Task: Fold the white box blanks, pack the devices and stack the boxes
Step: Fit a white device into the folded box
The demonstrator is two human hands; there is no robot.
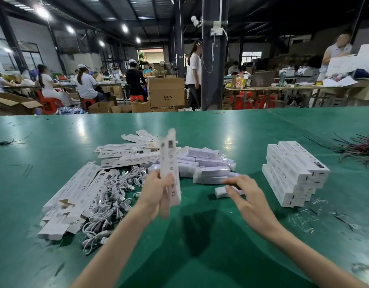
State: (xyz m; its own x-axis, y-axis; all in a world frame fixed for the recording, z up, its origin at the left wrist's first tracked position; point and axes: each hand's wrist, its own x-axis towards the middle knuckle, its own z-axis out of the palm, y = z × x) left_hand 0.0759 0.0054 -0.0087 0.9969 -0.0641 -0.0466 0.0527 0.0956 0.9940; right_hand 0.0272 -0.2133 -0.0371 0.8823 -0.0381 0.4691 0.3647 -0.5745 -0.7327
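Observation:
My left hand (pixel 156 192) grips a long white box (pixel 170 165) near its lower end and holds it upright above the green table (pixel 200 235). My right hand (pixel 247 196) hovers with fingers spread over a single wrapped white device (pixel 221 192) lying on the table. Behind it is a heap of wrapped devices (pixel 206 165). Flat white box blanks (pixel 75 194) lie in a pile at the left, with more blanks (pixel 125 154) further back. A neat stack of packed boxes (pixel 293 173) stands at the right.
A tangle of white cables (pixel 110 200) lies between the blanks and my left hand. Red and dark wires (pixel 358 148) lie at the far right. Scraps of clear plastic (pixel 304 219) litter the table near the stack. People work at tables beyond the far edge.

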